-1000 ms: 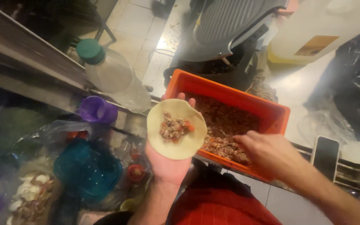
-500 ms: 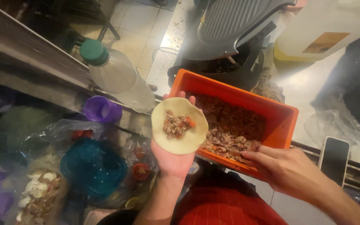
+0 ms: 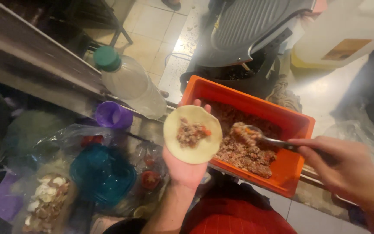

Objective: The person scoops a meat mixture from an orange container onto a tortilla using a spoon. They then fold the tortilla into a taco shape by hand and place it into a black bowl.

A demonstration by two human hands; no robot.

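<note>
Over the orange tub (image 3: pixel 297 125) of minced filling, the left hand (image 3: pixel 187 167) lay flat, fingers open, cradling a round dough wrapper (image 3: pixel 192 134). The right hand (image 3: pixel 347 169) had its fingers closed on a loaded spoon (image 3: pixel 260 136) just beside it.

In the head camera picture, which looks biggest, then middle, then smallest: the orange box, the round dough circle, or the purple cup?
1. The orange box looks biggest.
2. The dough circle on the left hand comes next, though it is held up nearer the camera, which may make it look bigger.
3. The purple cup looks smallest.
</note>
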